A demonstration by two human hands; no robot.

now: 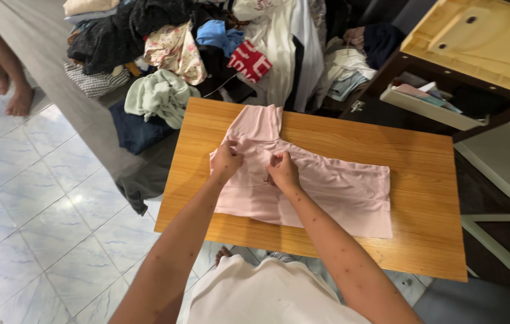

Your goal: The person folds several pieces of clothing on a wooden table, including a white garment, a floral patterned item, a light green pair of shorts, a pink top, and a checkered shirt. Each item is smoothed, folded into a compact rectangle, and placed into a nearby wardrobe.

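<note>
Pale pink garment [333, 189] lies partly folded on table.

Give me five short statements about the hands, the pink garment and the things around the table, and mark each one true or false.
1. Both hands pinch the pink garment: the left hand and the right hand. True.
2. The garment lies on a glass table. False: the table is wooden.
3. A pile of clothes lies beyond the table. True.
4. The garment is blue. False: pale pink.
5. Another person's bare feet stand on the tiled floor. True.
</note>
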